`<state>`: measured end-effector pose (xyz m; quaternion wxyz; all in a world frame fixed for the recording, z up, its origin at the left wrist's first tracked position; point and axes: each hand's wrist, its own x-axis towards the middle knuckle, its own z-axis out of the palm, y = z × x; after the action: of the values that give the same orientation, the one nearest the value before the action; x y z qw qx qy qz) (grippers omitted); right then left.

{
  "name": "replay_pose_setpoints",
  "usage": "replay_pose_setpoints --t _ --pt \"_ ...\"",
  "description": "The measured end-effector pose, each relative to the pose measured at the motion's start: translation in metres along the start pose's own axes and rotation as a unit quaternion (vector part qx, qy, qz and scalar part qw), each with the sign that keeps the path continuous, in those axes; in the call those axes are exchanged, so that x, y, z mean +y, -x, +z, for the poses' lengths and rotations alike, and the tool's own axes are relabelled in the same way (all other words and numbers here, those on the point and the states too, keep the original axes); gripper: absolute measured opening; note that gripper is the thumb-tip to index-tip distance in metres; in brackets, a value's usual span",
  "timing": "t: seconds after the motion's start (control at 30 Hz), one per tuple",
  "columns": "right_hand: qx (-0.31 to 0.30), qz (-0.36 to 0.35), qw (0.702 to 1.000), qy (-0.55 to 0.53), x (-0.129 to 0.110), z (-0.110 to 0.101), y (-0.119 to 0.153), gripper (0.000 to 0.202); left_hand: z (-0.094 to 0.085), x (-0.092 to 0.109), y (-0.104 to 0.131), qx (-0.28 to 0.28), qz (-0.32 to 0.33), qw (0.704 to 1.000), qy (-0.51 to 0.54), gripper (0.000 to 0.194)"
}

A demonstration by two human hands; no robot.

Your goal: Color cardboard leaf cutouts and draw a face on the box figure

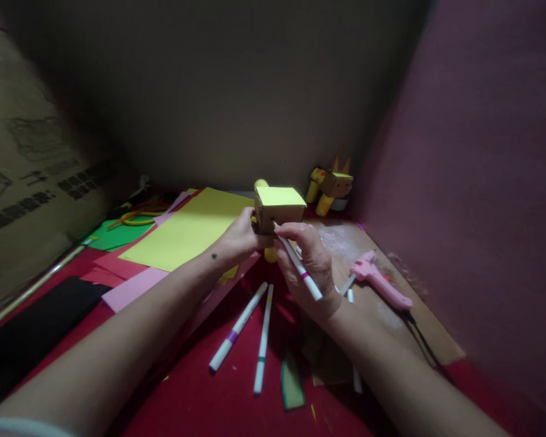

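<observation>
Two markers point(250, 331) lie on red surface point(200, 400) beside cardboard wall point(31, 182).

A yellow top is seen on the tan paper box point(278, 209); the marker point(299, 267) is white with a magenta band, the glue gun point(381, 281) pink, the counter point(200, 394) red.
</observation>
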<state>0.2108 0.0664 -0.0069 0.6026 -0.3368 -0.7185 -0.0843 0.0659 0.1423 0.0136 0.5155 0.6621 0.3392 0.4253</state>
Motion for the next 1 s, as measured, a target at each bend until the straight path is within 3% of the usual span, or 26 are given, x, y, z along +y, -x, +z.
replay_pose_setpoints --t 0.2,1.0 --pt "0.002 0.008 1.0 -0.002 0.0003 -0.001 0.0004 0.02 -0.0004 -0.0029 0.0008 0.023 -0.023 0.999 0.0 0.062" --pt "-0.006 0.021 1.0 -0.008 -0.0012 -0.0028 0.0011 0.02 -0.0006 -0.0014 0.0 0.021 -0.023 0.999 -0.009 0.061"
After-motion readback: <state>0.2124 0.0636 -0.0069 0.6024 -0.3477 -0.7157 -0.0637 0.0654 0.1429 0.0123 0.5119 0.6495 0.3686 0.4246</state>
